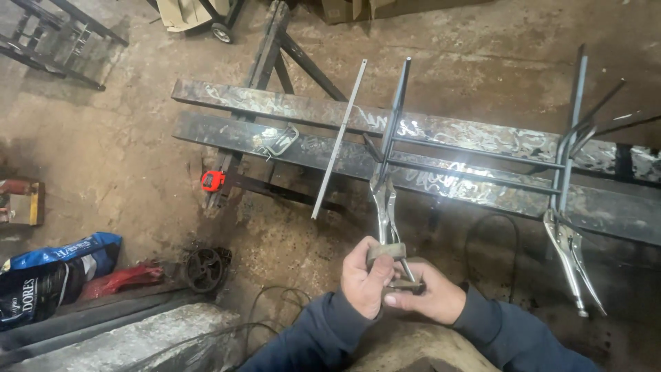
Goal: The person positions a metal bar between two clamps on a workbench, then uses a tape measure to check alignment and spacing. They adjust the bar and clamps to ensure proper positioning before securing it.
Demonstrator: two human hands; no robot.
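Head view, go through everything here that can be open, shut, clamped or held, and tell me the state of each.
Left locking pliers: clamped on the upright bar, handles held by both hands.
Right locking pliers: clamped on the other upright bar, hanging free.
Left hand: closed on the plier handles.
Right hand: closed on the plier handles.
Tape measure: retracted, resting on the trestle.

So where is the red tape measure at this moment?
In the head view, the red tape measure lies left of centre, on the stand's crossbar just below the near steel beam, left of the person's hands.
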